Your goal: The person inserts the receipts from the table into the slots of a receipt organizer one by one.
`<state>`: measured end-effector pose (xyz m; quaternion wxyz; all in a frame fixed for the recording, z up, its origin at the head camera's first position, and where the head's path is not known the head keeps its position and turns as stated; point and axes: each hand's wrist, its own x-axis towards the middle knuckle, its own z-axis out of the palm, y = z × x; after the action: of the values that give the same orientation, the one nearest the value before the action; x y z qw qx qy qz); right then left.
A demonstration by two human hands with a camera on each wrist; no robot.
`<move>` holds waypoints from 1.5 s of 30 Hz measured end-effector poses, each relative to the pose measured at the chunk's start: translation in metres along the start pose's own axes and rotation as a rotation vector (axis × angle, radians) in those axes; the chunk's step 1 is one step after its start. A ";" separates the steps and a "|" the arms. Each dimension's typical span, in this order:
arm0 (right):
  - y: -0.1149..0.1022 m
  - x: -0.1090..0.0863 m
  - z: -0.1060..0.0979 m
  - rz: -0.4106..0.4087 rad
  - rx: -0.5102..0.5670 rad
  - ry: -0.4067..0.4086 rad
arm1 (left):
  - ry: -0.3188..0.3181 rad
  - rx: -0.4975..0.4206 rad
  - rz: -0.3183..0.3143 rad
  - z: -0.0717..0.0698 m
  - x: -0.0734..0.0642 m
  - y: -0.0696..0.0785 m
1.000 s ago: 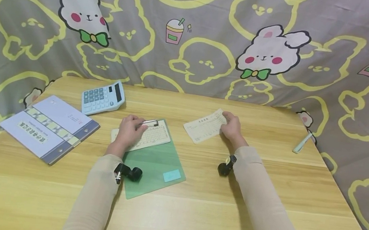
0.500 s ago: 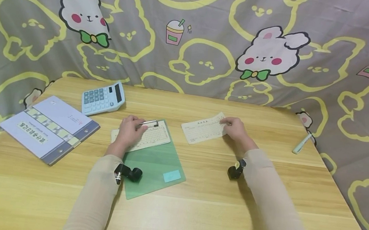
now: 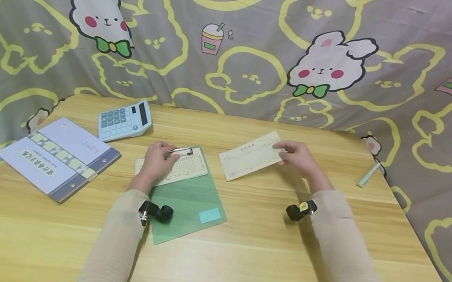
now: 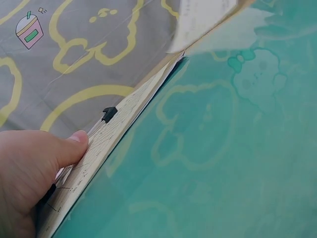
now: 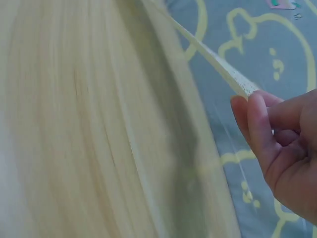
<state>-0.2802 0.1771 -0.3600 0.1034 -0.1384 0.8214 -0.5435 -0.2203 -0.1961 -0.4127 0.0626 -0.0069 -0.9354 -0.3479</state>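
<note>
My right hand pinches a cream printed paper form at its right end. In the right wrist view the form appears edge-on between thumb and fingers, above the wooden table, with a shadow beneath. My left hand grips the top of a green translucent clipboard at its metal clip. A similar form lies under that clip, partly covered by the hand. The left wrist view has the thumb across the clip; the other fingers are hidden there.
A light-blue calculator stands at the back left. Nearer on the left lies a lavender account book. A pale green pen-like item is by the table's right edge. A patterned curtain hangs behind the table.
My right hand has drawn back to the right with the form, which now tilts up off the table. The left hand has stayed at the clip.
</note>
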 end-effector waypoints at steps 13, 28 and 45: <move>-0.006 -0.001 0.051 -0.064 0.139 -0.174 | 0.004 -0.022 -0.006 -0.001 0.001 0.001; -0.017 0.004 0.105 0.011 0.118 -0.228 | 0.014 -0.048 -0.019 -0.004 0.000 0.008; -0.027 0.006 0.143 0.024 0.089 -0.235 | 0.028 0.029 -0.025 -0.002 0.000 0.009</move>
<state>-0.2372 0.0415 -0.3903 0.2116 -0.1868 0.7802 -0.5582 -0.2200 -0.1906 -0.4059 0.0713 0.0107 -0.9394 -0.3353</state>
